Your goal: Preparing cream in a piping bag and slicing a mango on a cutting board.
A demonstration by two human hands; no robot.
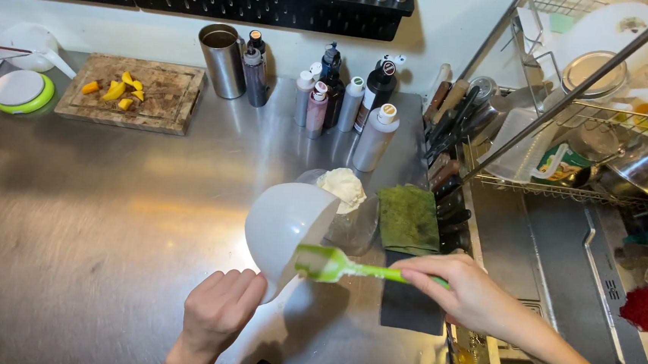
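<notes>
The left hand (217, 311) grasps the near rim of a white bowl (284, 225), tipped on its side above the steel tabletop (93, 227). The right hand (464, 291) clenches a green spatula (333, 265), blade at the bowl's mouth. Pale dough (344, 186) sits in a clear container just beyond.

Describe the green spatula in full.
The green spatula has a translucent lime blade, smeared white, and a slim matching handle, plastic or silicone by its look. It lies nearly level, its blade at the rim of the tilted white bowl. The right hand grips its handle; the left hand holds the bowl.
</notes>
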